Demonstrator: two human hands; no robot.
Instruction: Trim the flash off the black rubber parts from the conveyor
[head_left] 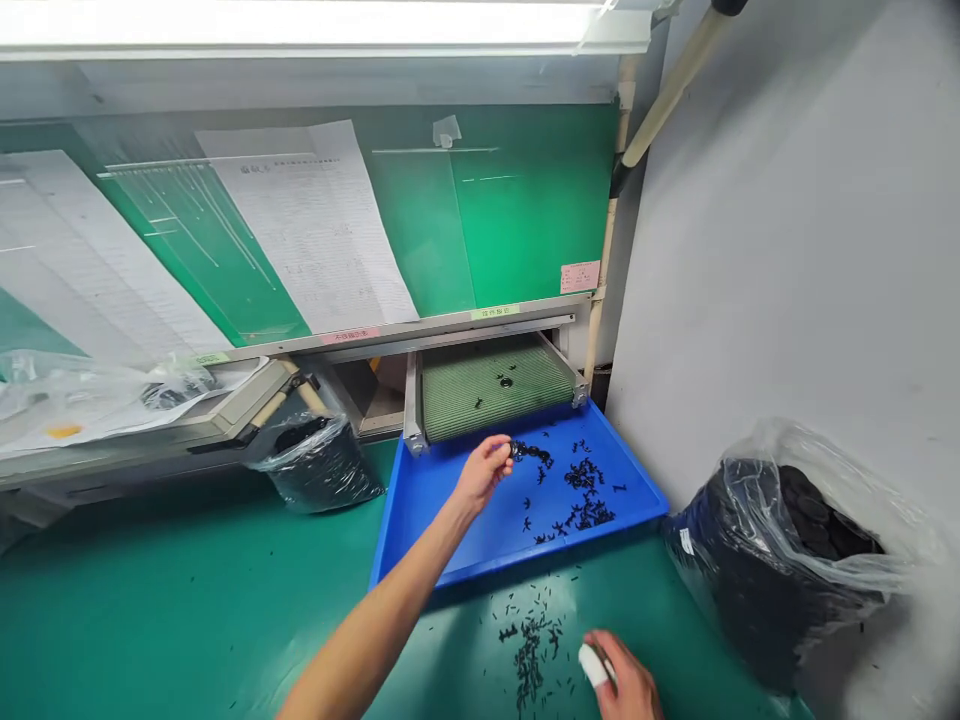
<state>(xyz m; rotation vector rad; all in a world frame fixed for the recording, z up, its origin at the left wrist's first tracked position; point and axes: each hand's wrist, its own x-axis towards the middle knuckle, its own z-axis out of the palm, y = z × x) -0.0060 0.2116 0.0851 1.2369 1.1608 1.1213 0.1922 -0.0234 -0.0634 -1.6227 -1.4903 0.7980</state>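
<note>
My left hand (485,470) reaches over the blue tray (420,500) and pinches a small black ring-shaped part (517,450) near the end of the green conveyor belt (465,395). Small black pieces (585,490) lie scattered in the tray's right half. My right hand (622,680) rests low on the green table, fingers curled, with white tape on one finger, beside a heap of black scraps (529,650). Whether it holds anything is hidden.
A clear bag full of black round parts (787,550) stands at the right against the grey wall. Another bag with dark contents (319,465) hangs left of the conveyor. A black ring (506,381) lies on the belt. Paper sheets hang on the green back panel.
</note>
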